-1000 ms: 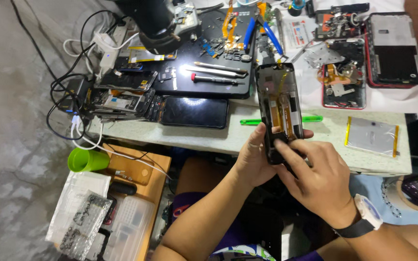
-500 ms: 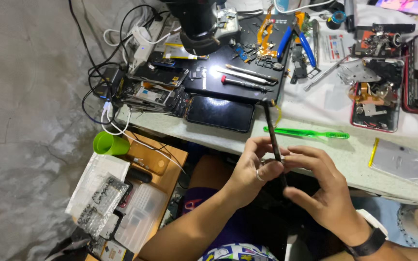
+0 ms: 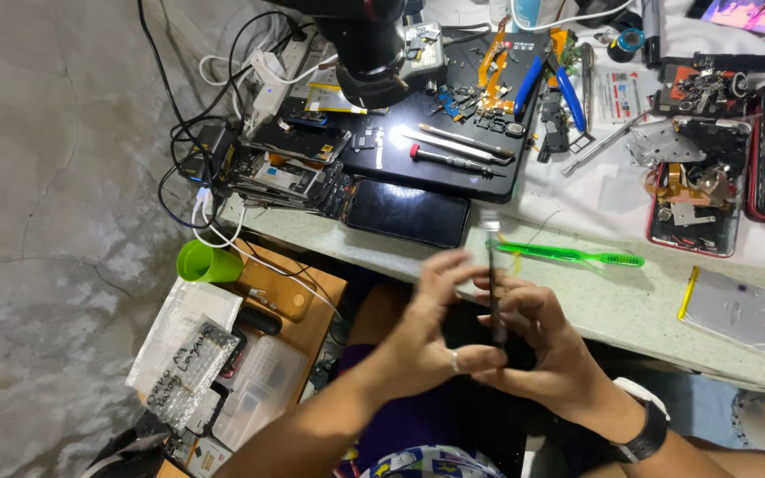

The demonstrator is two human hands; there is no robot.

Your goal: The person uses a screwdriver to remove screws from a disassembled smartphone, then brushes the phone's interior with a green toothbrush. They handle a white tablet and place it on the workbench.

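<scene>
since a second ago, the opened phone (image 3: 493,292) has turned from flat-on to edge-on and now stands nearly upright between both hands, blurred, near the desk's (image 3: 613,301) near edge. left hand (image 3: 431,332) has come closer in, its fingers (image 3: 440,270) clamped on the phone's left side; right hand (image 3: 542,350) grips the right side, fingers together on it. just beyond lies a green toothbrush (image 3: 577,257), with a dark phone (image 3: 405,212) farther left.
</scene>
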